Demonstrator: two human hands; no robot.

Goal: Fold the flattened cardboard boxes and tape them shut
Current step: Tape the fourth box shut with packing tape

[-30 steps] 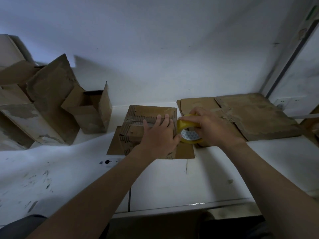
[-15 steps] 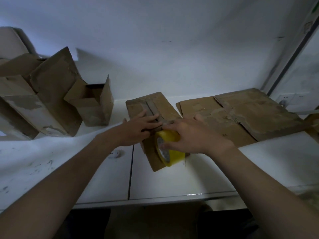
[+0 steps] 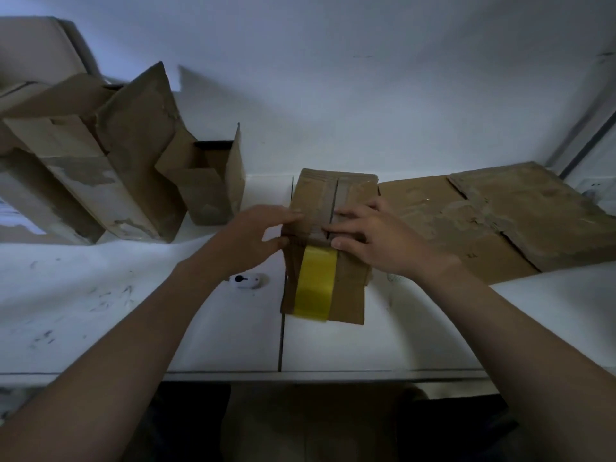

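Observation:
A brown cardboard box (image 3: 346, 295) stands in the middle of the white table (image 3: 383, 341), its top flaps closed with a seam down the centre. A yellow band of tape (image 3: 315, 283) runs down its front face to the bottom edge; I cannot tell if this is a strip or the roll seen edge-on. My left hand (image 3: 260, 233) grips the box's left top edge, thumb on the front. My right hand (image 3: 373, 240) lies on the right flap, its thumb at the tape's upper end.
Flattened cardboard sheets (image 3: 500, 221) lie stacked at the right against the wall. An open small box (image 3: 206, 185) and larger leaning boxes (image 3: 100, 161) crowd the left. A small white object (image 3: 245, 281) sits left of the box. The table's front edge (image 3: 300, 375) is close to me.
The box was turned square to me and stood with the tape band on its front. My right hand left the front, where it held the roll, for the top flap. My left hand shifted to the left edge.

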